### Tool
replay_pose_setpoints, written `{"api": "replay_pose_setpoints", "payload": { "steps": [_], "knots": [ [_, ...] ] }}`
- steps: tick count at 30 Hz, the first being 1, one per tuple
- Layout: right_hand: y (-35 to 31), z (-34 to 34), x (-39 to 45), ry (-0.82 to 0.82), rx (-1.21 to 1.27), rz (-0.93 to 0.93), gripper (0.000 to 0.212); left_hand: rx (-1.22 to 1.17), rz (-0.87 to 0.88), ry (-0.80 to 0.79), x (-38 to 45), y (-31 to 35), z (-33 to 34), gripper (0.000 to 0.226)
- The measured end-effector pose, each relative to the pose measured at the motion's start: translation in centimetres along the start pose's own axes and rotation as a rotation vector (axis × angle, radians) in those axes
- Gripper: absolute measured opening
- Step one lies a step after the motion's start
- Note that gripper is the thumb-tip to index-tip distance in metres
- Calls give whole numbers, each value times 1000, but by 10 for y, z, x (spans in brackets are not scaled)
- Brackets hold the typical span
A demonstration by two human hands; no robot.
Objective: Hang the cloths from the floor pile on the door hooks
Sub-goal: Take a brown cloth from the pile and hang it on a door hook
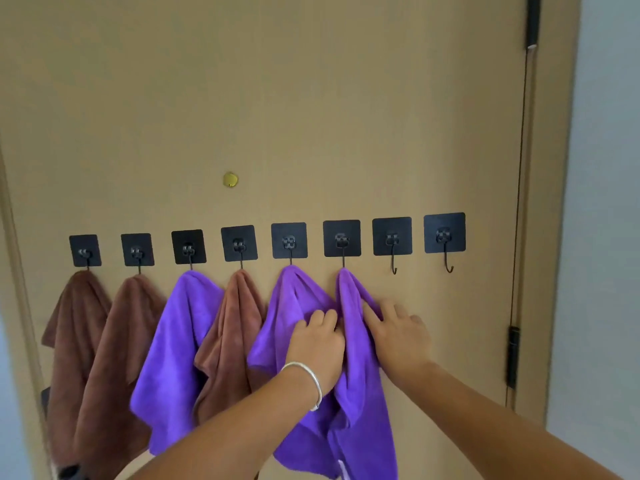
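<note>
With the left hand bunching the soft purple microfibre cloth and the right hand flat beside it, any downward tug could slip it off the thin black wire hook above them

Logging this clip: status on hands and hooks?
Left hand grips sixth cloth; right hand flat on it. Six hooks filled, two bare hooks rightmost. Nothing obstructing.

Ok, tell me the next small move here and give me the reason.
Probably let go of the sixth cloth and turn away for another one. It already hangs from its hook, the left hand grips a fold of it and the right hand lies flat on its edge, as if smoothing. The two rightmost hooks are bare.
</note>
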State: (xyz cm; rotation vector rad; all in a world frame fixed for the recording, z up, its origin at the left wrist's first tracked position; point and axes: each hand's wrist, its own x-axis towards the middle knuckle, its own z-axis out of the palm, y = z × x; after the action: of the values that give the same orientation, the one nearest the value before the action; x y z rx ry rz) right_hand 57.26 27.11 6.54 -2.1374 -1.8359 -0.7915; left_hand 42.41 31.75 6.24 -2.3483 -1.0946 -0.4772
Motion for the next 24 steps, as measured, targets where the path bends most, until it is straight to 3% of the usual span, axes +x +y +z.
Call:
{"api": "replay_pose_setpoints", "payload": {
  "steps": [3,6,10,13,15,20,24],
  "knots": [
    [9,13,-24,-38,-23,-13,53,130,237,-110,-12,-12,-5,36],
    [22,10,-42,-51,-15,2,42,213,276,-188,-3,-36,-35,31],
    [39,-22,-50,28,-5,109,43,93,149,81,29,-45,-93,25],
    [50,-53,-56,123,8,269,44,-186,262,308,47,-26,-108,25],
    [58,-73,-65,140,-23,343,46,-285,385,331,49,-8,-109,29],
    [67,-119,-110,112,-206,462,48,-294,549,236,48,35,-102,71],
    [54,-164,-164,102,-342,570,52,-422,662,306,38,70,-114,77]
  ]
}}
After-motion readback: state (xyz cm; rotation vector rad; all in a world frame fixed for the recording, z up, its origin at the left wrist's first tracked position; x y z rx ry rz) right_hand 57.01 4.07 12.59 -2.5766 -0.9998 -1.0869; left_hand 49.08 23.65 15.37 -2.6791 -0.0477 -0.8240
